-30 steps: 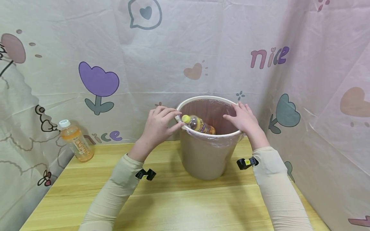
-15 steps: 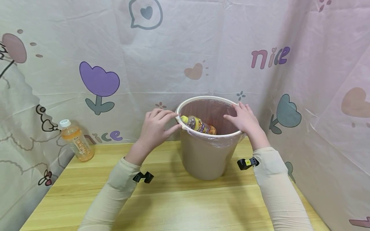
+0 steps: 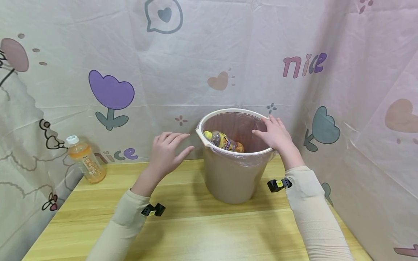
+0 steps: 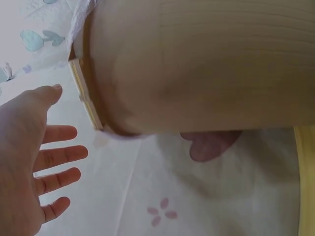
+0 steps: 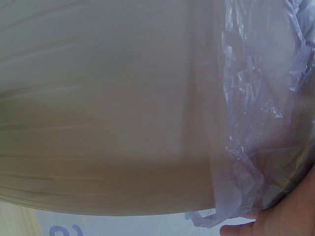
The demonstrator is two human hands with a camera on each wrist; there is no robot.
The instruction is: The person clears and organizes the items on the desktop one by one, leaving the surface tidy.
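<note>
A beige trash bin [image 3: 228,177] with a white rim stands upright on the table, lined with a thin clear plastic bag [image 5: 251,98] folded over the rim. Inside it leans a plastic bottle [image 3: 225,140] with a yellow cap and orange-purple label. My left hand [image 3: 165,154] hovers just left of the rim, fingers spread and touching nothing; the left wrist view shows a gap between thumb and bin. My right hand [image 3: 277,134] holds the bin's right rim, thumb on the inner side and fingers over the outer side. Its fingertips are partly hidden.
A white-capped bottle of orange drink [image 3: 86,159] stands at the table's left back edge against the cloth. Patterned cloth [image 3: 183,65] hangs behind and along both sides. The wooden table [image 3: 209,232] extends in front of the bin.
My left hand has let go of the bin's left rim and moved left and slightly down. The right hand stays on the rim. The bottle has settled slightly inside the bin.
</note>
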